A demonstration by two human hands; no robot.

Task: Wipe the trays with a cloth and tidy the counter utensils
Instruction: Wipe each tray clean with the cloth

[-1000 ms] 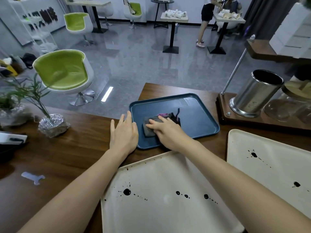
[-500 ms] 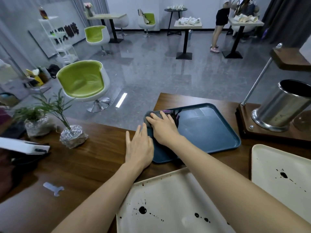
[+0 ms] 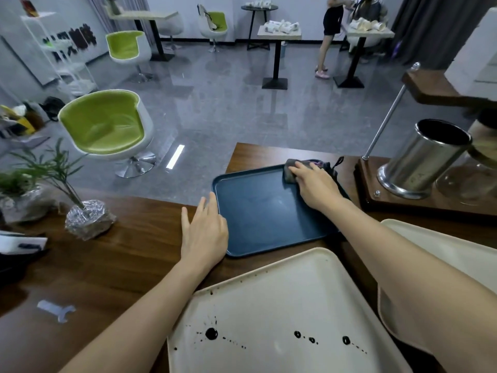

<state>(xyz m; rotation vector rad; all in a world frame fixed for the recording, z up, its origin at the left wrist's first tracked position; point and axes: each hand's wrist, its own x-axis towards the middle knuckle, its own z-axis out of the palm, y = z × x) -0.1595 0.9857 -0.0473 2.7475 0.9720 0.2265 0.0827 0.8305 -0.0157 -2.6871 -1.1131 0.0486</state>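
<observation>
Pressing down on a crumpled grey cloth (image 3: 290, 170) with fingers laid nearly straight over it, the right hand (image 3: 313, 184) sits at the far right corner of a dark blue rectangular plastic tray (image 3: 263, 211). The cloth is partly hidden under that hand, with a dark cord trailing off its far side. The left hand (image 3: 203, 232) lies flat and spread on the brown wooden counter (image 3: 121, 259), holding nothing, its edge touching the blue tray's left rim. Three trays are in view. Besides the blue one there are two cream ones: the nearer cream tray (image 3: 282, 297) carries four larger black blots and a scatter of specks and is cut off at the bottom, and the second cream tray (image 3: 430, 243) is mostly covered by the right forearm. One shiny steel cylinder (image 3: 422, 162) stands on a dark wooden stand (image 3: 443, 204) to the right; the glassware beside it is blurred. Two small green plants (image 3: 53, 170) stand at the left, one in a foil-wrapped base (image 3: 88, 218).
</observation>
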